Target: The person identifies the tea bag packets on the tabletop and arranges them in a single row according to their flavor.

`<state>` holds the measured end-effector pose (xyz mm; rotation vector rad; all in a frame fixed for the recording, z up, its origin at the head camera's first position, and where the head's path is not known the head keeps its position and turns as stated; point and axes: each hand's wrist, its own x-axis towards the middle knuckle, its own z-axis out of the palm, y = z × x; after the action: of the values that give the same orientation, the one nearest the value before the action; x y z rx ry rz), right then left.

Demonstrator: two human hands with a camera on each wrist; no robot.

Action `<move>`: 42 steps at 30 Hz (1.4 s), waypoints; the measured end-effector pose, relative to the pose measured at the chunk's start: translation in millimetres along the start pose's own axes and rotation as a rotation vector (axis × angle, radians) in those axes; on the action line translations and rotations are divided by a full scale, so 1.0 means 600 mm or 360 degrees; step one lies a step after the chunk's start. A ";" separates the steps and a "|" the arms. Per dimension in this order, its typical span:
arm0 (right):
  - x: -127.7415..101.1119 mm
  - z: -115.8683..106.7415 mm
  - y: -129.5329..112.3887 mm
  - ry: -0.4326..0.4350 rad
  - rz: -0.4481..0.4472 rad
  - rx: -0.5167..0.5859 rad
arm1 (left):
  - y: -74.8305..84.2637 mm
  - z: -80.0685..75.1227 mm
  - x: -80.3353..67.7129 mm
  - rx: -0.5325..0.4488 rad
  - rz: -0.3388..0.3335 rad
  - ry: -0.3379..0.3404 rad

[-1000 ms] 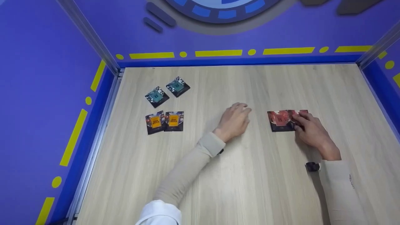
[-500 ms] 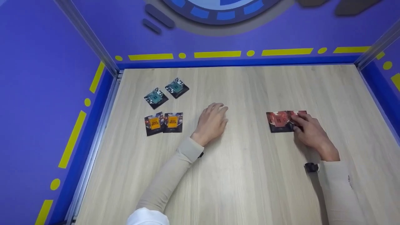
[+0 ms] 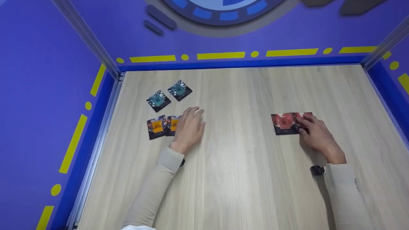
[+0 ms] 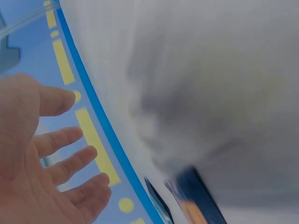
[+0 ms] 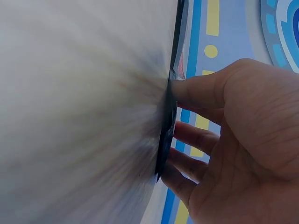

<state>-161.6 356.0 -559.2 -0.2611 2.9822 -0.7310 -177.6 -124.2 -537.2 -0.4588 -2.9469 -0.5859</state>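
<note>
Head view: right hand [image 3: 314, 134] is pressing its fingertips on the red packets [image 3: 284, 123]; left hand [image 3: 188, 127], fingers spread and holding nothing, is hovering over the orange packets [image 3: 157, 126]. Right wrist view is showing thumb and fingers touching a packet edge [image 5: 169, 112].

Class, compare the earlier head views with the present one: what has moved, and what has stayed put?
The left hand slid left across the table, open, and now partly covers the orange packets. The right hand stays on the red packets; the teal packets are unmoved.
</note>
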 end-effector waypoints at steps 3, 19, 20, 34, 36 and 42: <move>-0.002 0.001 0.000 -0.0026 0.0032 0.0016 | -0.020 -0.004 -0.010 -0.0020 -0.0030 0.0022; -0.003 -0.001 0.001 -0.0010 0.0022 0.0022 | -0.089 -0.018 -0.053 -0.0016 -0.0219 -0.0050; -0.002 -0.002 0.002 -0.0012 0.0026 0.0020 | -0.090 -0.018 -0.055 -0.0003 -0.0209 -0.0044; 0.001 -0.002 0.003 -0.0030 -0.0001 0.0014 | -0.093 -0.010 -0.078 0.0015 -0.0191 -0.0141; 0.001 -0.002 0.003 -0.0031 -0.0005 0.0013 | -0.093 -0.009 -0.079 0.0009 -0.0199 -0.0155; 0.002 -0.002 0.001 -0.0017 -0.0015 0.0015 | -0.091 -0.007 -0.077 0.0011 -0.0218 -0.0191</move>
<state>-162.8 356.8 -558.5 -0.2781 2.9691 -0.7418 -150.5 -186.5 -560.4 -0.3032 -3.1132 -0.5813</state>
